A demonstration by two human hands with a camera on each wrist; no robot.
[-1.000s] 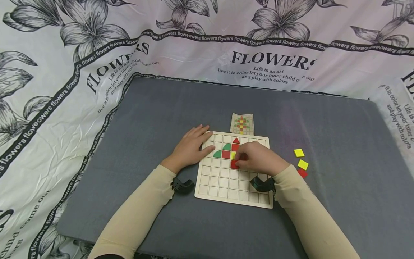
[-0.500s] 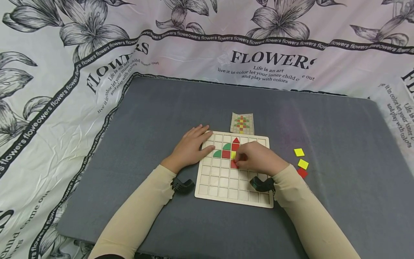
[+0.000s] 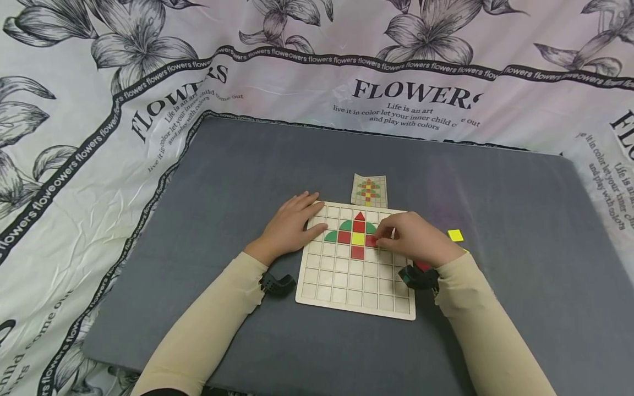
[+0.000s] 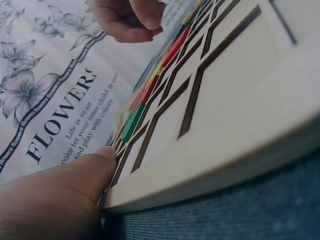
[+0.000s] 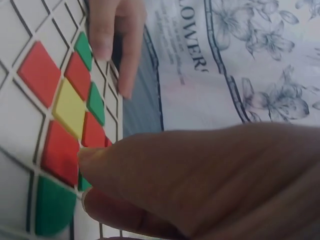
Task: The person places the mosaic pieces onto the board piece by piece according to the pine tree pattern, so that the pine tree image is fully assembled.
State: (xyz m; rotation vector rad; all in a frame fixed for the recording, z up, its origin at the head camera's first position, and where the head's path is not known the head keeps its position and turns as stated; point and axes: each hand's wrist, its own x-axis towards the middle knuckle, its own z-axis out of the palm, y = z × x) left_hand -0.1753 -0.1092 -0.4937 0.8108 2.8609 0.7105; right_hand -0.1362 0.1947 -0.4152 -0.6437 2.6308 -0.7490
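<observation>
Right hand (image 3: 417, 237) by red tile (image 3: 370, 241), grip unclear; left hand (image 3: 292, 226) relaxed; your rightward shift bares seated yellow tile (image 3: 358, 238).

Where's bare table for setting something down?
Bare: table between the left hand and left edge, also between the card and far-right corner. Crowded: the board's right edge, right hand over it, loose yellow tile beyond.
</observation>
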